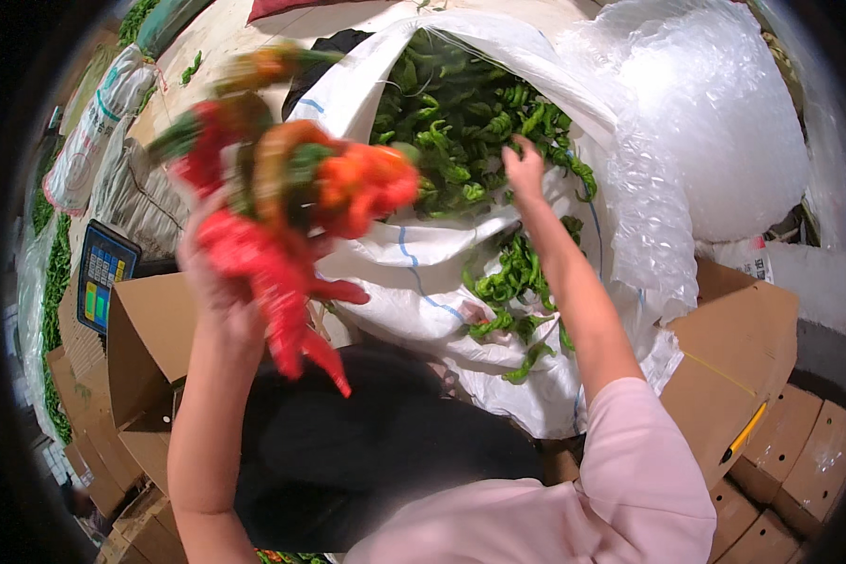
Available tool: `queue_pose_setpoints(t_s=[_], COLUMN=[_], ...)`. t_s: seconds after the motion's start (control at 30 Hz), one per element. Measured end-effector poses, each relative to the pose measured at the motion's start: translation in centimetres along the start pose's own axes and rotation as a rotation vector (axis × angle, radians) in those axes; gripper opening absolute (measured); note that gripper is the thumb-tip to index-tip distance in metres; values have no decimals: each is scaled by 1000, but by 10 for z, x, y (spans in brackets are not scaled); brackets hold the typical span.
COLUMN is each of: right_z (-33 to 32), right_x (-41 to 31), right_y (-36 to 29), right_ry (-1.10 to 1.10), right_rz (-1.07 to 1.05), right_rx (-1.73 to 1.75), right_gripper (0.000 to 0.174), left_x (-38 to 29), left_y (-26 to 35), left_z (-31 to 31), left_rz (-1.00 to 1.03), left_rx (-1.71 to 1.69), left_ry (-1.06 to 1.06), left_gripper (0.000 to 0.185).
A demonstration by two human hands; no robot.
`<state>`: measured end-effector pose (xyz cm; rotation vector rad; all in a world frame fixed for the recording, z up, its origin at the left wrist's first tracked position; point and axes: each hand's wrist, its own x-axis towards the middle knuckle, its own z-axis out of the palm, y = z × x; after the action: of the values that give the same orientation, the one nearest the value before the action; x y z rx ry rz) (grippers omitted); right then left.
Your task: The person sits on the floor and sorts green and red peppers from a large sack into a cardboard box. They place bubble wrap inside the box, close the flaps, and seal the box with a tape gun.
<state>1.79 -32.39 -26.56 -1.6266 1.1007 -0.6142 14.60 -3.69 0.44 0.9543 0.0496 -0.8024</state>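
Observation:
Raised at the left, my left hand (218, 282) is closed around a bunch of red, orange and part-green peppers (275, 247), blurred by motion. My right hand (525, 169) reaches over the green peppers (451, 127) inside a large open white woven sack (423, 261); its fingers are bent and apart, and whether they touch a pepper is unclear. More green peppers (511, 275) lie on the sack's folded cloth, below and left of my right forearm.
Cardboard boxes (782, 430) stand low on the right, near an open carton flap with a yellow cutter knife (744, 433) on it. Bubble wrap (705, 106) bulges beside the sack. At the left are another open carton (151, 324) and a keypad device (106, 275).

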Motion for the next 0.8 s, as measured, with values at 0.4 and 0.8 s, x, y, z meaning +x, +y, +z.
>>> queue_pose_setpoints(t_s=[0.4,0.8], right_z=[29,43], right_x=[-5,-86], right_y=[47,-58], right_ry=[424,122], right_rz=[-410,-386], right_rx=[-340,136], right_gripper=[9,30], left_x=[-208,-362], left_y=[202,195], left_z=[-212,-242], left_rz=[604,862], left_rx=[-493,-534], left_ry=[99,175], left_gripper=[68,82])
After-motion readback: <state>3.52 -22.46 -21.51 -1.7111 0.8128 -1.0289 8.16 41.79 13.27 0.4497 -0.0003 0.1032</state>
